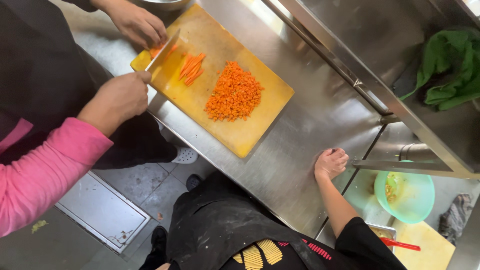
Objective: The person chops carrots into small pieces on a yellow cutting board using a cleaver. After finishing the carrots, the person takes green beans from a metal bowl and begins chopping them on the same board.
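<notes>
Orange diced carrot (234,91), yellow cutting board (250,132), pink sleeve (45,167) — mint-green bowl (412,197), steel-grey counter (310,125)

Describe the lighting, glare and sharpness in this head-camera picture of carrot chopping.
Head view: even overhead light, with pale glare on the steel counter beyond the cutting board; the diced carrot is sharp; the knife in the right hand gleams; the left hand on the carrot piece is crisp too; the floor lies dimmer; the whole frame is tilted.
</notes>
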